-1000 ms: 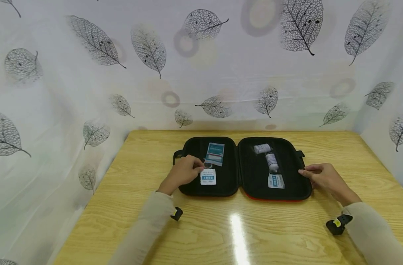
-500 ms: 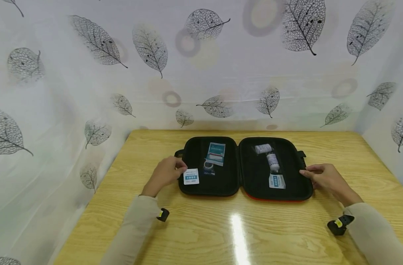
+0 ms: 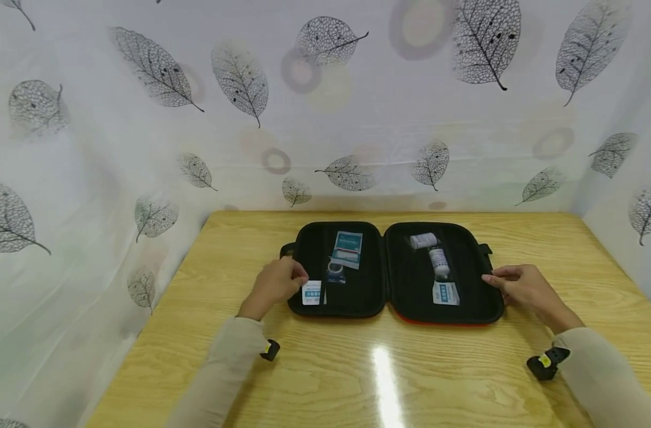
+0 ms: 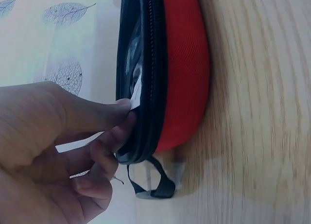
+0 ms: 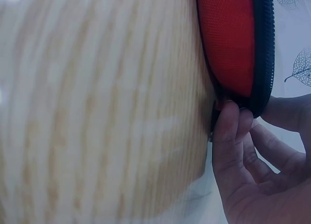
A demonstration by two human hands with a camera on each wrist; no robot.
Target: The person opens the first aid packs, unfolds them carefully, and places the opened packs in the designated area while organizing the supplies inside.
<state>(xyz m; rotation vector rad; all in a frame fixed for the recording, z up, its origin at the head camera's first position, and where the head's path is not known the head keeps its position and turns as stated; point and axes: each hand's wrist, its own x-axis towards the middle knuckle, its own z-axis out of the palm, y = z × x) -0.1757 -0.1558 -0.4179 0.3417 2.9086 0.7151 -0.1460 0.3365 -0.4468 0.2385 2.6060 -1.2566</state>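
Note:
A zip-up case (image 3: 365,297), red outside and black inside, lies spread open on the table. My left hand (image 3: 274,285) pinches a small white packet (image 3: 311,292) with blue print, low in the case's left half. A narrow black strap (image 3: 323,294) crosses the packet near its right side. In the left wrist view, the packet's white edge (image 4: 136,95) shows at thumb and forefinger, just inside the zipped rim. My right hand (image 3: 523,290) grips the case's right rim, thumb on top and fingers beneath, beside the red shell (image 5: 228,44) in the right wrist view.
A teal packet (image 3: 348,248) and a clear bag with a white ring (image 3: 336,270) lie in the left half. The right half holds two white bottles, one upper (image 3: 424,240) and one lower (image 3: 439,261), and another white-blue packet (image 3: 445,293). A leaf-print curtain (image 3: 379,137) hangs behind the table.
My left hand first drew the white packet leftward to the case's left edge, then shifted slightly back right, bringing the packet under the strap. My right hand stays on the rim.

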